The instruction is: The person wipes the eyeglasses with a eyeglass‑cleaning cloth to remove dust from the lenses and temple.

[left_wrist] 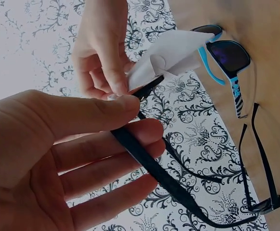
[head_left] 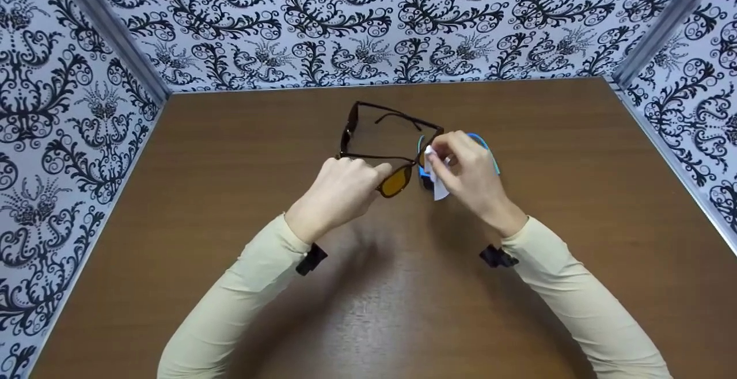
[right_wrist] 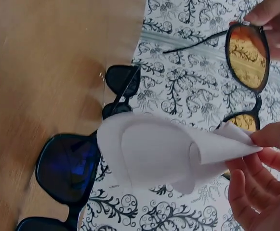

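Observation:
My left hand point(head_left: 348, 189) pinches a pair of dark-framed glasses with yellow lenses point(head_left: 396, 182) near one hinge, thumb against the fingers. Its other fingers lie extended along the temple arm in the left wrist view. Between the thumb and fingers of my right hand point(head_left: 475, 177) is a thin white cloth point(head_left: 440, 189), bunched at the grip and hanging loose below. In the right wrist view the cloth point(right_wrist: 154, 149) overlaps the yellow lens point(right_wrist: 243, 120) farther from my left hand; whether it touches that lens cannot be told.
Dark sunglasses point(head_left: 350, 125) rest on the brown table point(head_left: 259, 137) beyond my left hand. Blue-framed sunglasses point(head_left: 486, 147) with dark lenses lie behind my right hand, partly hidden. Black-and-white patterned walls point(head_left: 368, 27) border the table at the back and both sides.

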`<state>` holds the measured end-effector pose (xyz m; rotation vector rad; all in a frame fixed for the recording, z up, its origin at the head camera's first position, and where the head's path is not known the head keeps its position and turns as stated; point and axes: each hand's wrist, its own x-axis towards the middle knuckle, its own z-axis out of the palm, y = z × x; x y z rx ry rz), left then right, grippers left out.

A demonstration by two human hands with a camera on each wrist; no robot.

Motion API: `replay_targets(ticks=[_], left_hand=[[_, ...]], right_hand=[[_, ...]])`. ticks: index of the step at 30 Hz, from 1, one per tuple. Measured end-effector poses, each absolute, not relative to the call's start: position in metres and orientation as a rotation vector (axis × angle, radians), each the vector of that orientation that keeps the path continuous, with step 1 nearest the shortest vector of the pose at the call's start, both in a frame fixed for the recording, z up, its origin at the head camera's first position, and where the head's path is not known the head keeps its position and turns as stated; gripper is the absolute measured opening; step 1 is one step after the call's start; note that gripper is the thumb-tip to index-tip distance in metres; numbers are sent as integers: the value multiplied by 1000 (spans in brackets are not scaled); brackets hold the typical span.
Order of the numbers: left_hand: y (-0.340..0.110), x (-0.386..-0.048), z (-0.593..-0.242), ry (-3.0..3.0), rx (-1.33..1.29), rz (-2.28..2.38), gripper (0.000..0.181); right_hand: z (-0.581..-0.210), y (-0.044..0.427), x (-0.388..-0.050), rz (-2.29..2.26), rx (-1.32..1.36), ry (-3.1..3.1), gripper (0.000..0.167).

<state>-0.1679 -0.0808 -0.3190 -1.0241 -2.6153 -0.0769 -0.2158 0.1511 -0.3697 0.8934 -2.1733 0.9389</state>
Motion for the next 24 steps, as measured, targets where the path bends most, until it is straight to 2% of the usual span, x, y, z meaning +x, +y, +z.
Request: replay_targets(ticks=[6, 16, 24], left_hand=[[-82, -169, -319, -2636, -1004, -134, 15], [-83, -168, -321, -2629, -1014, -199, 14], [-82, -169, -324, -2609, -987, -213, 15]], right_hand=[[-374, 151, -213, 917, 952, -2177, 8], [-373, 162, -223, 963, 722, -2186, 7], [-367, 151, -213, 949, 910, -2150, 10]])
